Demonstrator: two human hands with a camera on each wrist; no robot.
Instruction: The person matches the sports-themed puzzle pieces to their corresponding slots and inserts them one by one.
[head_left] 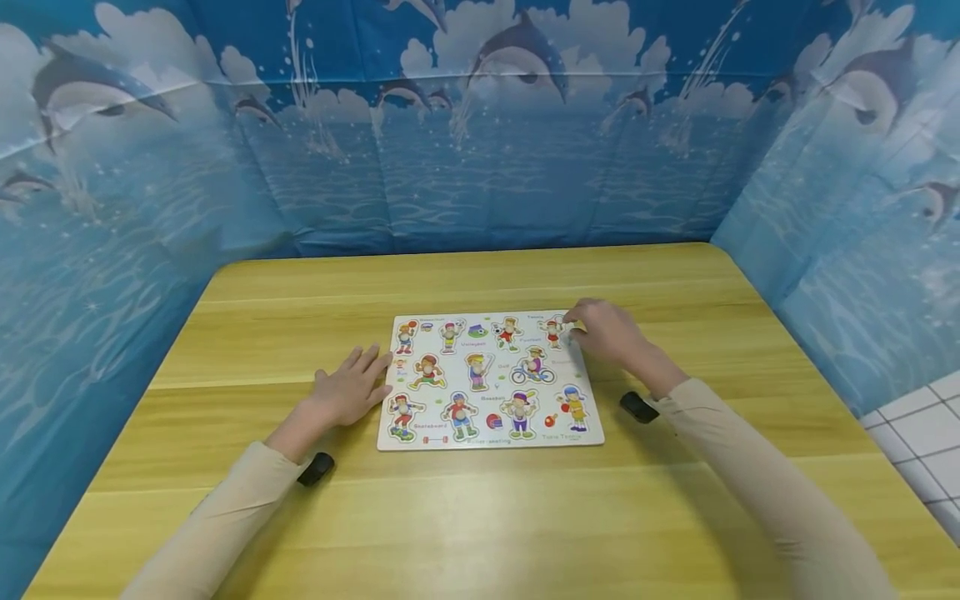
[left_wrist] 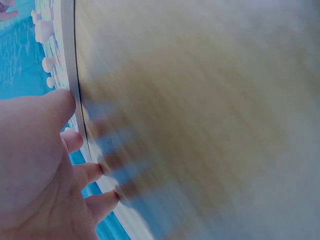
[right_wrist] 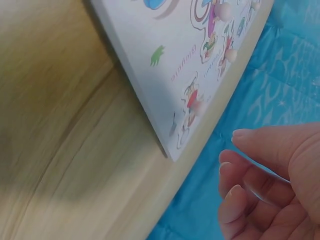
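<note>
A white wooden peg puzzle board (head_left: 453, 377) lies on the table, filled with several cartoon sports figures that carry small round knobs. On its left edge rests my left hand (head_left: 348, 390), fingers spread; in the left wrist view the thumb and fingertips (left_wrist: 109, 202) meet the board's side. My right hand (head_left: 609, 333) hovers by the far right corner, close to the tennis player piece (head_left: 552, 333). Seen from the right wrist, its fingers (right_wrist: 231, 202) are loosely bent with nothing between them, apart from the board's corner. The cyclist piece (head_left: 533, 367) sits just nearer.
The board stands on a yellow wood-grain table (head_left: 480, 517). A blue dolphin-print cloth (head_left: 465, 183) hangs behind and along both sides. Black wrist devices (head_left: 639, 407) sit under each forearm. White floor tiles (head_left: 918, 425) show at the right.
</note>
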